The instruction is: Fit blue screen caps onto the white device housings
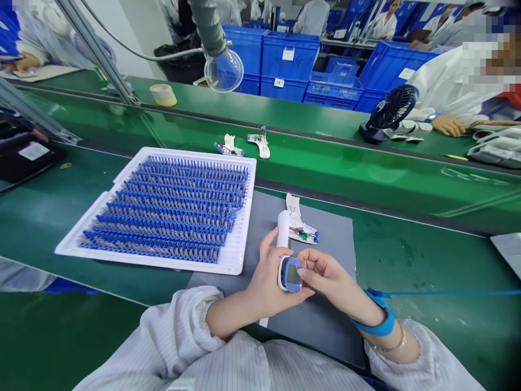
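Observation:
My left hand (268, 282) is wrapped round a white handheld device (284, 239) with a blue-rimmed screen end (291, 274), above a grey mat (334, 239). My right hand (325, 277), with a blue wrist strap (380, 320), pinches the edge of that screen end with its fingertips. A white half-shell with wires and a blue part (301, 228) lies on the mat just beyond the device.
A white tray (240, 255) filled with rows of blue parts sits to the left. Two more white half-shells (244, 145) lie on the green conveyor belt. A black fan (386, 111), a tape roll (163, 95), blue crates (288, 65) and other workers are beyond.

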Motion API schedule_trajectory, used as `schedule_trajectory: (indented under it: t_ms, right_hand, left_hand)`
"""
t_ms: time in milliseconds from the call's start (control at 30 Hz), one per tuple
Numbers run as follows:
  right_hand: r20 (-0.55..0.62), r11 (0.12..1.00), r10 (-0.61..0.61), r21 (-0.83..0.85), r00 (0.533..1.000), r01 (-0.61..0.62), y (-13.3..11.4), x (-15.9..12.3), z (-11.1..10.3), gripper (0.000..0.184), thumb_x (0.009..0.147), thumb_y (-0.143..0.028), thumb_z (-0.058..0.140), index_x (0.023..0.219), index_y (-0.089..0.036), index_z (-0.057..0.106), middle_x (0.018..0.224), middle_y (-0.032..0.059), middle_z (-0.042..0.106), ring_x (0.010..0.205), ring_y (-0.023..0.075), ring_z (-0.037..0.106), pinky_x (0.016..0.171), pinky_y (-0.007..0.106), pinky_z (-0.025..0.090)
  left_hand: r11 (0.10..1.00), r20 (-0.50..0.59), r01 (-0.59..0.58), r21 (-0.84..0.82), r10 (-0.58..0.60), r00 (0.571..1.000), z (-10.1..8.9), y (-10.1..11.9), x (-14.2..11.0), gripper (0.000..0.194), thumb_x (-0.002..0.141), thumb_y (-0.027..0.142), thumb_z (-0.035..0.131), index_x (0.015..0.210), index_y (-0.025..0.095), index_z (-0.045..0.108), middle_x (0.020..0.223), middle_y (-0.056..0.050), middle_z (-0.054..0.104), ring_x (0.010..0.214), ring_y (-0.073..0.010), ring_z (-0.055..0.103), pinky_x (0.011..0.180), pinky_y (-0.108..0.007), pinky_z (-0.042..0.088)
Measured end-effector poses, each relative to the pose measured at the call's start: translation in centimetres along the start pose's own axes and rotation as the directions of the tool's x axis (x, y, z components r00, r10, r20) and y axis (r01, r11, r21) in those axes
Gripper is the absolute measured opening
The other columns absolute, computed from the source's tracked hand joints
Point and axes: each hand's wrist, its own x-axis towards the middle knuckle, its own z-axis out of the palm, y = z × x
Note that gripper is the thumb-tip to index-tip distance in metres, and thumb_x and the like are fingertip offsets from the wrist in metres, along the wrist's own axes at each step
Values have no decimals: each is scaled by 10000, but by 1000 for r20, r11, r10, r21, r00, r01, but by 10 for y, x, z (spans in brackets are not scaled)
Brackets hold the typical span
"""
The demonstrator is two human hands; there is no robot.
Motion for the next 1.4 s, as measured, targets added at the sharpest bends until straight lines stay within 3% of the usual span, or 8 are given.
schedule_trajectory:
  t_ms: [333,667,833,900,967,1067,1200,1400]
  right_hand:
    - [-35,1000,-12,-8,999,11,3,0,-2,333,833,-441,648,830,-166,459,619,-41,459,513,80,389,491,187,326]
    - [51,993,54,103,997,-59,11,3,3,359,784,-452,696,849,-160,498,686,-23,476,548,83,411,510,190,354]
    - [-91,987,42,-150,995,-56,-5,-12,-23,333,803,-480,634,877,-173,527,645,-7,504,540,116,459,503,220,377]
    - [-205,878,30,-462,978,-124,-17,-26,-54,330,797,-496,592,889,-180,564,624,15,530,534,152,483,491,255,378]
    - [-331,601,27,-749,943,-280,-29,-40,-92,298,761,-484,574,859,-202,590,617,41,565,529,196,512,479,291,368]
    - [-522,169,-86,-847,848,-504,-42,-49,-140,232,772,-448,517,776,-222,571,596,68,582,481,229,533,428,311,327]
    - [-432,108,-229,-902,872,-419,-60,-5,-160,359,804,-514,492,951,-195,564,734,89,628,626,265,602,489,337,419]
    - [-352,157,-301,-935,886,-318,-79,156,-159,421,882,-450,504,1172,-145,529,1092,128,594,982,262,572,831,331,452]
  left_hand:
    - [999,-9,0,-32,-1,1000,0,-3,0,648,555,411,790,1026,211,393,1301,-167,235,1341,-354,172,950,-505,393]
    - [989,58,-146,-28,147,987,-1,-1,-1,389,694,207,566,1028,220,368,1000,-87,495,1319,-308,246,1010,-543,323]
    - [999,211,-51,-15,53,976,5,-6,-7,870,642,509,684,1267,163,188,1399,-271,130,1354,-408,106,995,-617,299]
    - [999,315,36,-27,-25,949,5,-3,-8,980,638,544,679,1333,165,102,1442,-273,-2,1357,-409,92,996,-611,309]
    - [991,398,125,-47,-97,912,2,2,-7,825,714,461,633,1336,181,169,1452,-233,94,1353,-365,171,1001,-564,342]
    - [971,493,216,-99,-141,859,-6,14,-3,618,740,382,599,1266,176,347,1408,-196,262,1303,-323,309,1011,-514,361]
    - [941,545,262,-216,-107,832,-8,17,-3,536,711,373,624,1196,205,470,1322,-145,408,1217,-286,428,1016,-456,372]
    - [856,591,390,-339,-129,797,17,-9,-6,528,634,450,680,1090,196,598,1109,-109,593,878,-214,610,783,-330,501]
